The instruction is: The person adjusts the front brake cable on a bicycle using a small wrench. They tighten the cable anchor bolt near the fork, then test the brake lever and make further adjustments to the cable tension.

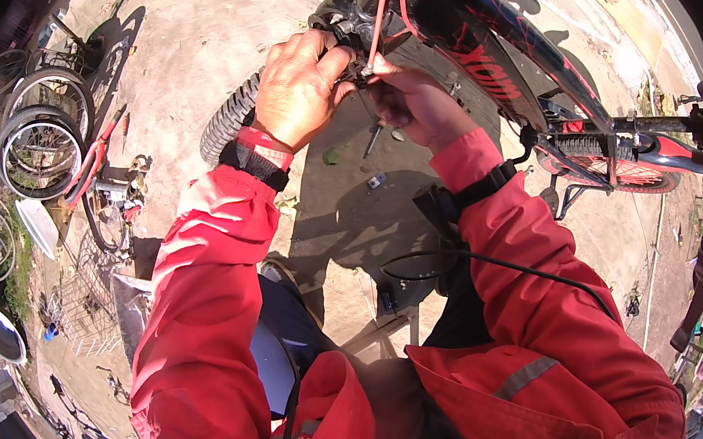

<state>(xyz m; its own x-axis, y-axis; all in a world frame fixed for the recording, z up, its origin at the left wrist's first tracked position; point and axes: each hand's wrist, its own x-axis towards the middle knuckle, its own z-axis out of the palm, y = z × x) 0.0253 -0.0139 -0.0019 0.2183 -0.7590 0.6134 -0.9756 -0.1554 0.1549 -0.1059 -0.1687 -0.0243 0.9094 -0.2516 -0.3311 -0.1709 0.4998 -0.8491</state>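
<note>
A black bicycle (468, 26) with red markings stands at the top right, its knobby front tire (230, 119) low beside my hands. My left hand (301, 90) has its fingers curled onto a dark metal fitting (339, 24) at the front fork, partly covering it. My right hand (411, 100), just to the right, is closed with thumb and finger at the lower end of a red cable (381, 17), where it meets the fitting; the exact part between those fingertips is small and partly hidden. A slim tool (373, 140) lies on the ground below my hands.
Loose wheels (45, 112), a red frame part (90, 164), a wire basket (86, 312) and a white basin (0, 332) lie along the left. The bicycle's rear wheel (639, 178) is at the right. Small scattered parts lie on the concrete ground (228, 18).
</note>
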